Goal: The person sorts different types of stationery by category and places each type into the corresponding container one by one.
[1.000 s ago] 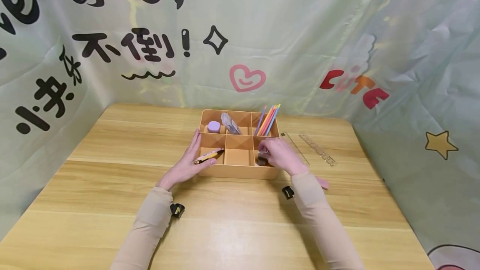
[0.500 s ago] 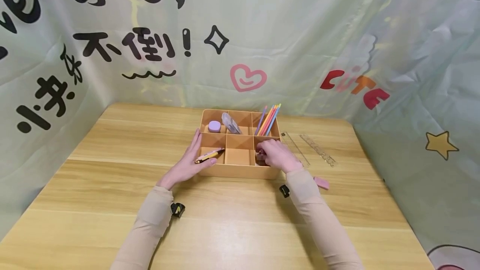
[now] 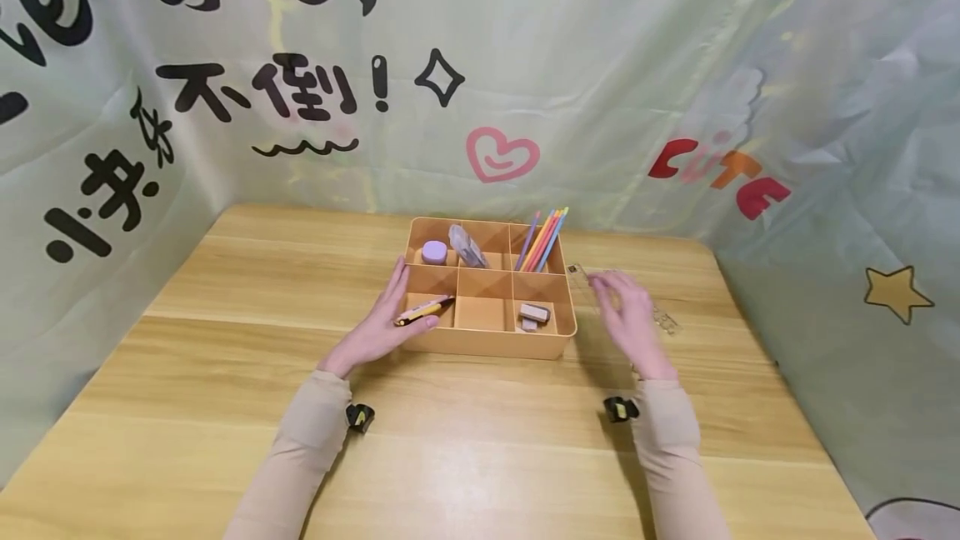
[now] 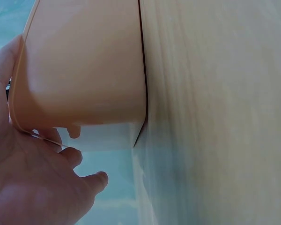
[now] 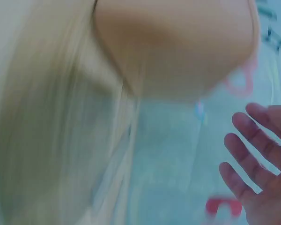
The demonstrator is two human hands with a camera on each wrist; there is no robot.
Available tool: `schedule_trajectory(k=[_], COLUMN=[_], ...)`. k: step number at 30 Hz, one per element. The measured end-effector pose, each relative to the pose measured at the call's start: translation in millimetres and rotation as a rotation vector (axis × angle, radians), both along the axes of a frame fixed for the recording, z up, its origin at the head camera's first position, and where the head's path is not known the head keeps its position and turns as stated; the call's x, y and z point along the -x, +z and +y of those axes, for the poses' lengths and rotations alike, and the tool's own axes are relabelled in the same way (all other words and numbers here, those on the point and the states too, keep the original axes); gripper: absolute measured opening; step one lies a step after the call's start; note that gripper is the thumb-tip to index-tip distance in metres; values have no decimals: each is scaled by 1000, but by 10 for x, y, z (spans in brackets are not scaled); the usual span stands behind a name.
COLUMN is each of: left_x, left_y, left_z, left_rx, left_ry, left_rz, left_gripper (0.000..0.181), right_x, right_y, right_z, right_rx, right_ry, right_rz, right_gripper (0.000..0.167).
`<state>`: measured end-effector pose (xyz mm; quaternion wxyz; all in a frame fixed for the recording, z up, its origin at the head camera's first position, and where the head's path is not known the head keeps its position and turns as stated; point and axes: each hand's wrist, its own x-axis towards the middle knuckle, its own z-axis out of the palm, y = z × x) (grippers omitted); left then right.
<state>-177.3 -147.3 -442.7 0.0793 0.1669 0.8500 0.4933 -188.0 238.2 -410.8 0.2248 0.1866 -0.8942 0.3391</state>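
An orange-tan organizer box (image 3: 487, 343) with several compartments stands toward the back of the table. At its front left corner rests my left hand (image 3: 373, 330), fingers along the left side and thumb over the front rim; the left wrist view shows the box's wall (image 4: 84, 61) beside the spread fingers. To the right of the box, my right hand (image 3: 628, 315) hovers above the clear rulers (image 3: 664, 321), which it partly covers. Its fingers look spread and hold nothing in the right wrist view. Block-like erasers (image 3: 534, 314) lie in the front right compartment.
Pens (image 3: 424, 311) lie in the front left compartment. Along the back row are a purple lidded item (image 3: 433, 252), a translucent purple object (image 3: 467, 247) and several colored sticks (image 3: 546, 242). A printed cloth (image 3: 600, 107) hangs behind the wooden table (image 3: 480, 457).
My right hand has left the front right compartment and moved right, over the rulers, uncovering the erasers. It now hides the pink block on the table. My left hand stays at the box corner.
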Motion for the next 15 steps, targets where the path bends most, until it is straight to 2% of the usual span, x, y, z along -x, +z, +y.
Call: schedule_trajectory(k=[2,6,10,15], left_x=[2,2,-3,-4], left_y=[7,17,23,5], left_z=[7,2,5,22], left_rx=[10,21,12,-3], left_ry=[3,11,7,0], left_rz=[1,4,2,1], left_gripper=[106,105,106,106], right_x=[-44,-131,-197,-243], right_y=[26,113,155,171], right_z=[227,595,822,934], right_rx=[24,-42,-123,-223], right_ry=[-43,-82,-40,49], right_rz=[-100,-346,-521,-674], right_gripper=[30,50,58,47])
